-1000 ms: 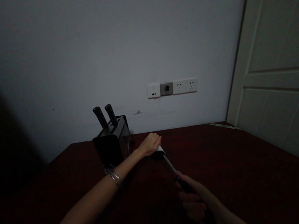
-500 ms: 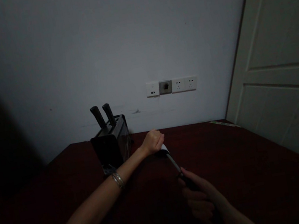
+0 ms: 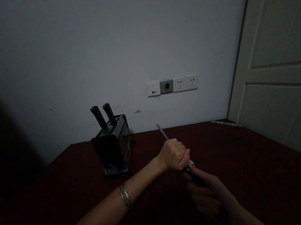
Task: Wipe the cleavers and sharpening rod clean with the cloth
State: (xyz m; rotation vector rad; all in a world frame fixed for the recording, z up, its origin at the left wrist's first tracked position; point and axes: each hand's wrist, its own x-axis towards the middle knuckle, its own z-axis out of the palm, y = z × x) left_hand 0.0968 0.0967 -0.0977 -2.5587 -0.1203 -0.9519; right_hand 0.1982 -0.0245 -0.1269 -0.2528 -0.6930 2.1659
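My right hand point(image 3: 207, 191) is closed around the black handle point(image 3: 199, 179) of a sharpening steel, low in the middle right of the view. The thin grey rod point(image 3: 162, 131) points up and away toward the wall. My left hand point(image 3: 174, 154) wraps round the rod just above the handle, close to my right thumb, and the rod's far end sticks out beyond its knuckles. A small pale bit point(image 3: 191, 164) shows between the two hands; I cannot tell whether it is part of the tool or a white cloth. Bracelets circle my left wrist.
A black and grey knife block point(image 3: 112, 146) with two black-handled knives point(image 3: 104, 116) stands left on the dark red table point(image 3: 250, 164). Sockets and a switch point(image 3: 172, 85) sit on the wall behind. A pale panelled door point(image 3: 279, 66) is at the right.
My left hand has slid down the rod from its far end toward the handle, baring the tip. The white piece seen beside that hand is mostly hidden now. My right hand stays nearly still.
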